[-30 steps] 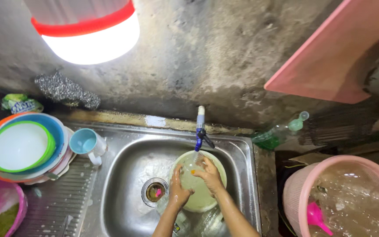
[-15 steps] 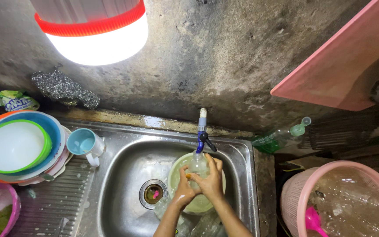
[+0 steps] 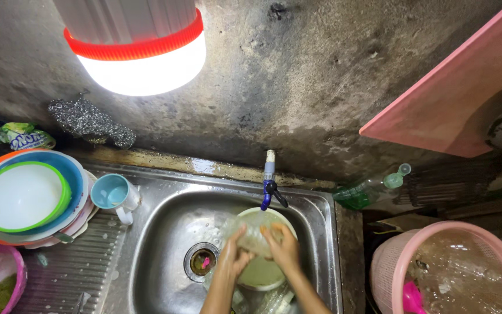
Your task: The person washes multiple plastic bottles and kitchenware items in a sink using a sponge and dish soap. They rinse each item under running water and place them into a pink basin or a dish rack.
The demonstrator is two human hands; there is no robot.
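Both our hands were clamped on the clear glass (image 3: 255,237) between them, left hand (image 3: 234,256) and right hand (image 3: 284,248) equally near, under the tap (image 3: 269,185), above the green plate (image 3: 262,272).

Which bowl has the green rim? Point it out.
The white bowl on top of the stack left of the sink; the bowl beneath it is blue, and the outermost rim is orange.

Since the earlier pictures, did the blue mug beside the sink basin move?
No. The blue mug lies at the same spot by the basin's rim, next to the stacked bowls.
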